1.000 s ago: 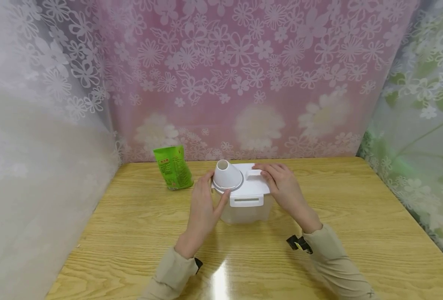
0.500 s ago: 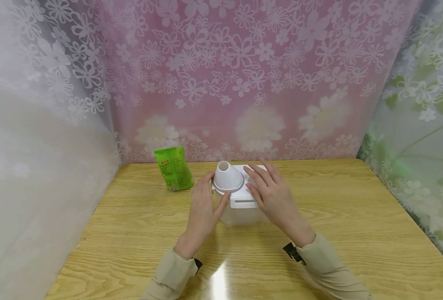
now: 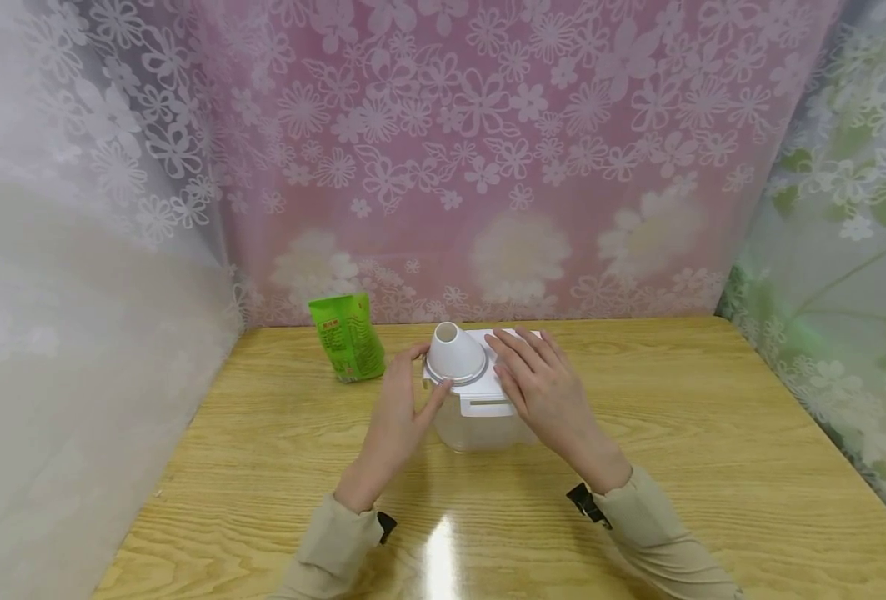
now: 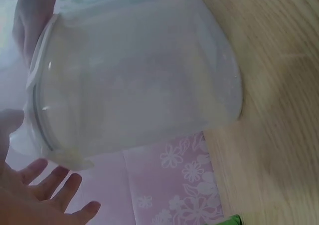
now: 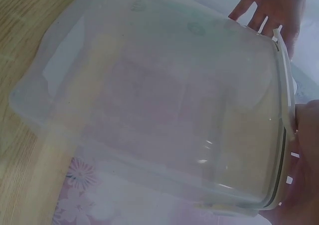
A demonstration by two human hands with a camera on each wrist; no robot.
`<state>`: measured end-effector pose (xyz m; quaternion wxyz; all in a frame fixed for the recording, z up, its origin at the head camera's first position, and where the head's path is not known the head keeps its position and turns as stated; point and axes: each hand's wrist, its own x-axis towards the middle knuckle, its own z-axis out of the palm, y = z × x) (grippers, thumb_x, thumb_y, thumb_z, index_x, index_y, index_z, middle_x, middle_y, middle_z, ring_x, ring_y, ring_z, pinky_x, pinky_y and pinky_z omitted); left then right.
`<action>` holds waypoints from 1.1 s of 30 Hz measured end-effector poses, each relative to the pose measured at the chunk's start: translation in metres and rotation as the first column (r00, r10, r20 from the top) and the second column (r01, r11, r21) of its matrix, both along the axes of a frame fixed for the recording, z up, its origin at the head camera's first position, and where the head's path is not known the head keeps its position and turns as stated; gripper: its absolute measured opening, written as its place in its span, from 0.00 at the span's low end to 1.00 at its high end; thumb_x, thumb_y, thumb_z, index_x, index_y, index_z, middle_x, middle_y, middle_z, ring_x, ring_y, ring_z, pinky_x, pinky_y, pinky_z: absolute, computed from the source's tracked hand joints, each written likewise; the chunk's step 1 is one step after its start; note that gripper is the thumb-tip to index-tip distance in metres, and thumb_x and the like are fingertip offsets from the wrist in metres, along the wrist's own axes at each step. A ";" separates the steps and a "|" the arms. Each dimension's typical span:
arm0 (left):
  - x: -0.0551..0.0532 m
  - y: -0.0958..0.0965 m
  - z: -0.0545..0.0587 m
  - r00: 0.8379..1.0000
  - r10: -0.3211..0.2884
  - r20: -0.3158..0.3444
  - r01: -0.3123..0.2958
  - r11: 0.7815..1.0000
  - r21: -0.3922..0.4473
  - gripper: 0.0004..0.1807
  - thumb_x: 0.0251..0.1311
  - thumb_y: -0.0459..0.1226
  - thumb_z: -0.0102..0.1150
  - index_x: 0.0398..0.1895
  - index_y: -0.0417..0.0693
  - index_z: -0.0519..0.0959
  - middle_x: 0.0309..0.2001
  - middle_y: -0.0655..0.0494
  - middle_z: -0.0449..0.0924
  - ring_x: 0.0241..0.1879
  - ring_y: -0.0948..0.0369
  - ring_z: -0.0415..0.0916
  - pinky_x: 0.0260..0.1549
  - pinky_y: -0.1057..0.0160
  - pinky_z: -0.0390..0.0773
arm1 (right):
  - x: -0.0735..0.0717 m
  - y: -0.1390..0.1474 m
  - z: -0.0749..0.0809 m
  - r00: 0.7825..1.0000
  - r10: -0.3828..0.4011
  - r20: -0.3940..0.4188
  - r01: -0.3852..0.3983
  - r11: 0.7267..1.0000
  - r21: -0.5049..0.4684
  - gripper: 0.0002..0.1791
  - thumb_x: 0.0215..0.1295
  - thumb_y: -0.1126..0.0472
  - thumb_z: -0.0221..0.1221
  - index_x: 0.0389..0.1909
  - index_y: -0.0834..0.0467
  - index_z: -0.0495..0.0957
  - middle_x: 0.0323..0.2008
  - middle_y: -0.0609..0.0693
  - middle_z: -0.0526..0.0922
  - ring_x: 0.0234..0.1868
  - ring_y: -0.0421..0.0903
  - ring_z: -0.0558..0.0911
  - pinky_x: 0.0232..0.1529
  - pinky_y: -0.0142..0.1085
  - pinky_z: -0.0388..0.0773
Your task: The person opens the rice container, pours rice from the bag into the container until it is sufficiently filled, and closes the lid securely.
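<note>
In the head view a clear plastic storage container (image 3: pixel 476 433) stands upright on the table, its white lid (image 3: pixel 482 385) on top. A white cone-shaped spout (image 3: pixel 453 354) rises from the lid's left part. My right hand (image 3: pixel 551 392) lies over the lid's right part with outstretched fingers, hiding the handle there. My left hand (image 3: pixel 397 400) is spread around the left end beside the spout, thumb near its front. In the left wrist view the fingers of my left hand (image 4: pixel 45 195) are loosely bent by the lid's corner. Through the container's wall (image 5: pixel 174 110) I see no contents.
A green printed bag (image 3: pixel 347 337) stands on the wooden table (image 3: pixel 285 483) left of the container. A pink floral curtain (image 3: pixel 427 167) hangs behind the table's back edge. Pale floral curtains (image 3: pixel 848 250) hang at both sides.
My right hand has shifted from the lid's right edge and handle to lie across the lid with extended fingers. My left hand has loosened and drawn slightly left. The container stays in place.
</note>
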<state>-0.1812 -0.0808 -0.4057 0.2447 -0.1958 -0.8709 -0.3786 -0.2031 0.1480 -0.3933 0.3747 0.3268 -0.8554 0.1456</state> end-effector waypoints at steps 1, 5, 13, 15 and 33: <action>0.000 -0.003 0.002 1.000 -0.011 0.014 0.010 1.000 0.015 0.28 0.75 0.43 0.55 0.69 0.35 0.66 0.64 0.42 0.73 0.66 0.47 0.69 0.67 0.47 0.69 | 0.000 0.000 0.000 1.000 0.000 0.001 0.000 1.000 0.000 0.27 0.83 0.47 0.39 0.65 0.57 0.77 0.62 0.56 0.80 0.65 0.60 0.76 0.67 0.59 0.67; -0.003 -0.012 0.008 0.998 -0.037 0.059 0.032 0.996 0.085 0.20 0.78 0.41 0.49 0.65 0.39 0.72 0.62 0.44 0.76 0.64 0.48 0.71 0.63 0.45 0.72 | 0.000 0.001 -0.001 1.000 0.000 0.002 0.000 1.000 0.002 0.25 0.82 0.48 0.43 0.65 0.57 0.77 0.62 0.56 0.80 0.64 0.60 0.76 0.68 0.58 0.66; -0.013 -0.021 0.010 0.938 -0.087 0.335 -0.031 0.943 0.331 0.20 0.76 0.41 0.53 0.64 0.40 0.74 0.61 0.44 0.78 0.58 0.46 0.78 0.51 0.46 0.82 | 0.001 0.000 0.000 1.000 0.005 0.013 -0.005 1.000 -0.005 0.23 0.81 0.50 0.46 0.65 0.57 0.77 0.62 0.56 0.80 0.64 0.60 0.76 0.70 0.57 0.65; -0.015 -0.021 0.009 0.907 -0.117 0.405 -0.052 0.923 0.382 0.20 0.76 0.41 0.53 0.63 0.39 0.75 0.60 0.43 0.78 0.56 0.46 0.79 0.50 0.48 0.83 | 0.001 0.000 0.000 1.000 0.006 0.014 -0.006 1.000 -0.006 0.23 0.80 0.50 0.47 0.65 0.57 0.77 0.62 0.56 0.80 0.64 0.60 0.76 0.70 0.57 0.64; -0.032 -0.025 0.011 0.679 -0.405 0.612 -0.070 0.794 0.603 0.25 0.79 0.43 0.47 0.67 0.32 0.68 0.60 0.38 0.72 0.56 0.48 0.75 0.55 0.53 0.81 | 0.001 0.000 -0.002 1.000 0.007 0.027 -0.006 0.999 -0.038 0.22 0.77 0.54 0.52 0.65 0.57 0.77 0.61 0.56 0.81 0.64 0.59 0.76 0.69 0.58 0.64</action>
